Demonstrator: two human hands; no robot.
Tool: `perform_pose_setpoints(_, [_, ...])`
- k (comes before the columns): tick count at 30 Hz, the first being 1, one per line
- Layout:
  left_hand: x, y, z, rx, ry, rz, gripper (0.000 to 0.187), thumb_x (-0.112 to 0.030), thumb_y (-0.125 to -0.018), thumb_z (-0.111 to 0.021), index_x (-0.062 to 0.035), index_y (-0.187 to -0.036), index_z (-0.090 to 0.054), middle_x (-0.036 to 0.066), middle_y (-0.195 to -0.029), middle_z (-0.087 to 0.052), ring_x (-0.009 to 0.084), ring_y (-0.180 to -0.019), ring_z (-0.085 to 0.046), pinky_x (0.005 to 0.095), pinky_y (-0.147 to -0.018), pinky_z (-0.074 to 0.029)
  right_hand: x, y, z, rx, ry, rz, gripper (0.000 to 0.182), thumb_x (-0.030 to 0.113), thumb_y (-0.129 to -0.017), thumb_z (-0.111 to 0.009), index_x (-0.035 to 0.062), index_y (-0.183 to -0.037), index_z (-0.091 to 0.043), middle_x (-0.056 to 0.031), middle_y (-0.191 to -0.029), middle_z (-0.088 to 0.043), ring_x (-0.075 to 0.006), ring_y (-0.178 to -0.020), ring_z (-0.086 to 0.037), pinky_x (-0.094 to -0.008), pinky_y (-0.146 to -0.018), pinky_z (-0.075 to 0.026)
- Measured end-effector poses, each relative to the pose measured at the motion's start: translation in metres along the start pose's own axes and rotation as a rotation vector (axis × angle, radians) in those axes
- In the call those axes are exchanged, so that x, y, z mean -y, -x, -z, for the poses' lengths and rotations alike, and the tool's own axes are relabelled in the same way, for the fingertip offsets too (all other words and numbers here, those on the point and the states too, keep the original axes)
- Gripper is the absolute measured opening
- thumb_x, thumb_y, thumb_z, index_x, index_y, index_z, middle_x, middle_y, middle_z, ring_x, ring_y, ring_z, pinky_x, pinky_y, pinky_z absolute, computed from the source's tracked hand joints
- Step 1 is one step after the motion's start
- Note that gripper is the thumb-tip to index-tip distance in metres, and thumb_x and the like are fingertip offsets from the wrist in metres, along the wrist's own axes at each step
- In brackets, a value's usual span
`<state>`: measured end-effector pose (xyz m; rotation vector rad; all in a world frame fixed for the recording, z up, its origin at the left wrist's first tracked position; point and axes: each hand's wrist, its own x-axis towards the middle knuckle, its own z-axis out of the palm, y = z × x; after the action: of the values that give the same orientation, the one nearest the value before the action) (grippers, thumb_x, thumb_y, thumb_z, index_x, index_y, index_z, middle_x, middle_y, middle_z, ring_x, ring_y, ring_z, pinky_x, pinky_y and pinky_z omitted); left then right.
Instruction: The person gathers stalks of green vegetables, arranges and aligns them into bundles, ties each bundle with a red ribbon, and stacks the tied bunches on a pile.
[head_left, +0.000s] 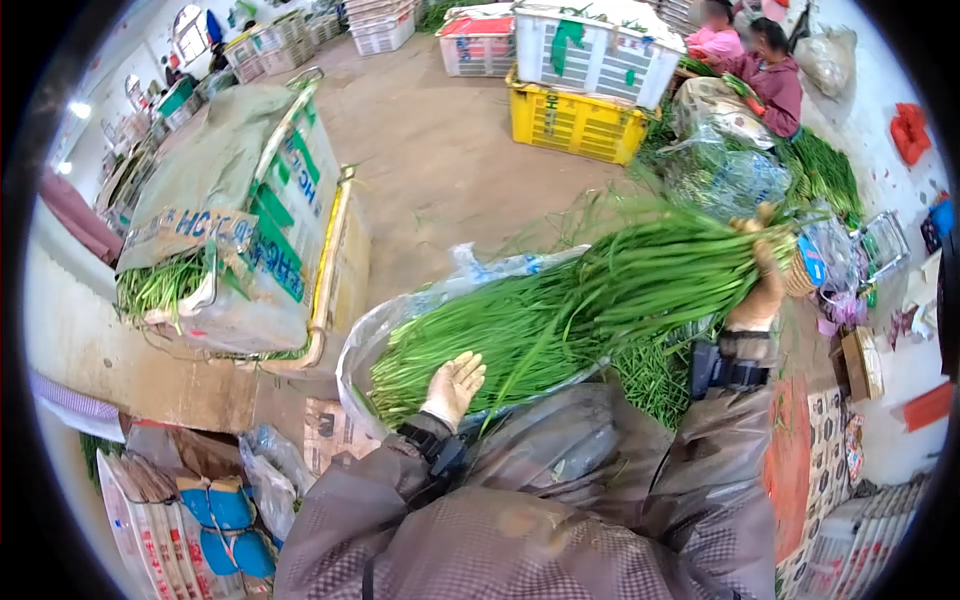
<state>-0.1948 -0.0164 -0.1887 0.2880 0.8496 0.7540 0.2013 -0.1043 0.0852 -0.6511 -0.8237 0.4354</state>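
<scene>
My right hand (758,290), in a pale glove, is closed around the gathered end of a thick bunch of long green chives (670,265). The leaves fan out to the left from that grip, over a pile of chives (480,345) lying in a clear plastic liner (352,365). At the near left end of the pile, my left hand (455,387), also gloved, is held palm up with its fingers stretched out and nothing in it. Below the bunch, loose green cuttings (650,375) lie close to my lap.
On the left stands a white crate (290,215) of greens under a cloth. Ahead, a white crate (600,55) sits on a yellow crate (580,122). Two people sit at the upper right, one in a maroon top (775,85), beside heaped greens (825,175). Folded cartons (150,525) stand lower left.
</scene>
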Motion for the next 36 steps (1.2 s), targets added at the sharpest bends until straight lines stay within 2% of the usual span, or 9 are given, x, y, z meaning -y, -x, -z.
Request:
perform_pose_setpoints(6, [-0.018, 0.019, -0.040, 0.159, -1.065, 0.025, 0.046, -0.040, -0.089, -0.066, -0.0027, -0.117, -0.060, 0.009, -0.113, -0.064, 0.0240, -0.107, -0.058, 0.0379, -0.095, -0.046, 0.081, -0.023, -0.026, 0.050, 0.195, 0.289, 0.060, 0.015, -0.079, -0.073, -0.0042, -0.131, -0.050, -0.0136, -0.103, -0.066, -0.0242, -0.098, -0.063, -0.0395, -0.095, -0.048])
perform_pose_setpoints(9, [-0.010, 0.028, -0.042, 0.216, -1.624, -0.393, 0.051, -0.027, -0.075, -0.082, -0.0021, -0.113, -0.060, 0.013, -0.107, -0.066, 0.0238, -0.105, -0.061, 0.0343, -0.091, -0.049, 0.085, -0.018, -0.023, 0.030, 0.254, 0.310, 0.058, 0.014, -0.078, -0.072, -0.0061, -0.128, -0.052, -0.0135, -0.104, -0.067, -0.0234, -0.097, -0.064, -0.0376, -0.094, -0.048])
perform_pose_setpoints(13, [-0.017, 0.026, -0.058, 0.118, -1.570, -0.079, 0.045, -0.015, -0.078, -0.079, 0.0014, -0.115, -0.058, 0.012, -0.096, -0.069, 0.0222, -0.086, -0.067, 0.0312, -0.078, -0.055, 0.067, 0.007, -0.005, -0.012, 0.292, 0.232, 0.057, 0.012, -0.076, -0.075, -0.0041, -0.127, -0.055, -0.0144, -0.111, -0.066, -0.0214, -0.096, -0.064, -0.0351, -0.090, -0.050])
perform_pose_setpoints(15, [-0.028, 0.033, -0.066, 0.170, -0.872, 0.100, 0.032, -0.007, -0.088, -0.068, 0.0054, -0.116, -0.057, 0.012, -0.090, -0.068, 0.0191, -0.079, -0.068, 0.0268, -0.069, -0.057, 0.050, 0.021, 0.007, 0.008, 0.258, 0.207, 0.041, 0.010, -0.080, -0.070, -0.0032, -0.117, -0.058, -0.0139, -0.110, -0.065, -0.0225, -0.092, -0.063, -0.0335, -0.086, -0.052])
perform_pose_setpoints(18, [-0.038, 0.046, -0.091, 0.329, -0.344, 0.268, 0.034, -0.010, -0.094, -0.062, 0.0038, -0.124, -0.055, 0.005, -0.085, -0.065, 0.0133, -0.076, -0.064, 0.0246, -0.068, -0.056, 0.038, 0.037, 0.001, -0.216, -0.862, -0.553, 0.028, 0.007, -0.082, -0.061, -0.0002, -0.109, -0.060, -0.0109, -0.093, -0.063, -0.0213, -0.080, -0.061, -0.0349, -0.080, -0.052])
perform_pose_setpoints(23, [-0.026, 0.074, -0.124, 0.502, -0.324, 0.360, 0.023, -0.023, -0.099, -0.054, -0.0055, -0.112, -0.060, -0.003, -0.077, -0.055, 0.0069, -0.065, -0.054, 0.0196, -0.057, -0.047, 0.016, 0.120, -0.054, 0.685, 0.778, 0.264, 0.039, 0.023, -0.070, -0.075, 0.0060, -0.103, -0.066, -0.0099, -0.086, -0.062, -0.0280, -0.081, -0.061, -0.0377, -0.075, -0.050])
perform_pose_setpoints(25, [-0.010, 0.082, -0.119, 0.742, -0.116, 0.200, 0.023, -0.022, -0.099, -0.051, -0.0051, -0.112, -0.059, 0.000, -0.081, -0.059, 0.0102, -0.069, -0.059, 0.0216, -0.062, -0.051, 0.005, 0.136, -0.069, 0.863, 0.689, 0.395, 0.044, 0.024, -0.065, -0.078, 0.0075, -0.105, -0.067, -0.0106, -0.087, -0.063, -0.0299, -0.082, -0.061, -0.0394, -0.074, -0.049])
perform_pose_setpoints(26, [-0.009, 0.123, -0.160, 0.362, -0.429, 0.051, 0.019, -0.019, -0.099, -0.050, -0.0046, -0.108, -0.059, 0.004, -0.085, -0.063, 0.0146, -0.074, -0.063, 0.0263, -0.066, -0.055, 0.001, 0.146, -0.077, 0.921, 0.656, 0.399, 0.044, 0.022, -0.065, -0.078, 0.0075, -0.105, -0.067, -0.0103, -0.088, -0.063, -0.0300, -0.082, -0.062, -0.0405, -0.075, -0.050])
perform_pose_setpoints(36, [0.013, 0.137, -0.140, 0.586, -0.138, 0.195, 0.029, -0.024, -0.096, -0.055, -0.0038, -0.116, -0.059, 0.007, -0.099, -0.065, 0.0200, -0.084, -0.064, 0.0305, -0.073, -0.054, -0.008, 0.195, -0.095, 1.159, 0.697, 0.405, 0.058, 0.017, -0.060, -0.075, 0.0119, -0.117, -0.066, -0.0057, -0.098, -0.063, -0.0272, -0.091, -0.060, -0.0405, -0.081, -0.048])
